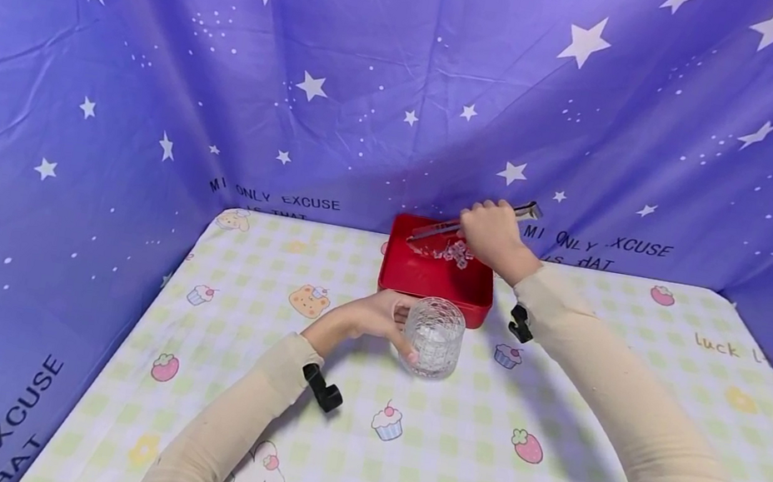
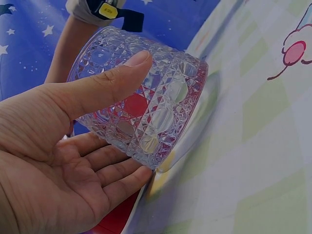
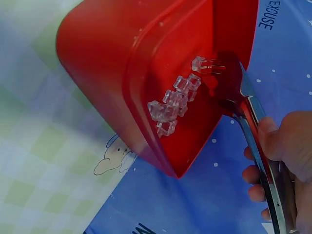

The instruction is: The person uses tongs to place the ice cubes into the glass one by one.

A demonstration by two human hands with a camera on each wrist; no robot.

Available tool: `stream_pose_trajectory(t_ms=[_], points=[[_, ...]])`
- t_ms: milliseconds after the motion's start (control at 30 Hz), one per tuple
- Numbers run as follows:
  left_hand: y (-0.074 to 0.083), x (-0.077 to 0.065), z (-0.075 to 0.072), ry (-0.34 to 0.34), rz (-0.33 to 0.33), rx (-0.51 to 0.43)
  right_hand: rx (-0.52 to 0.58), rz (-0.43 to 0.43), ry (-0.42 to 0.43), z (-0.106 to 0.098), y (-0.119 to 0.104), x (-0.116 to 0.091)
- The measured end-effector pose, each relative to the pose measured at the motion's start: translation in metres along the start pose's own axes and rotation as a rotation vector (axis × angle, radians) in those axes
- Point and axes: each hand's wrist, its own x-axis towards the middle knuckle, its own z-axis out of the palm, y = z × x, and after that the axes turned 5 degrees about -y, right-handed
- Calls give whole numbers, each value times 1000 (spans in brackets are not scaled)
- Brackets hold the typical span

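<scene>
A clear cut-glass tumbler [image 1: 435, 341] stands upright on the table, just in front of a red bin [image 1: 414, 277]. My left hand [image 1: 378, 315] holds its side, thumb along the near face and fingers behind it. Over the far right of the bin, my right hand [image 1: 494, 231] grips metal serving tongs [image 3: 258, 148], fingers curled round the handles. The tong heads reach down inside the bin. Several clear ice-like cubes [image 3: 174, 100] are clustered on the bin's floor. A single cube [image 3: 198, 64] lies right at the tong tips.
A checked tablecloth [image 1: 457, 463] printed with cupcakes, strawberries and animals covers the table. The bin stands at the table's back edge, close to a purple star-printed curtain [image 1: 358, 135]. Each wrist wears a black strap [image 1: 322, 389].
</scene>
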Motion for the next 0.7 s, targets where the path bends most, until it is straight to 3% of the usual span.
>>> stream_pose_trajectory(t_ms=[267,700], points=[[0,1,0,13,-17,3,-21,-9,7,5,-5,3],[0,0,-1,17,-9,5,23,-58,-100,-2,-10,-3]])
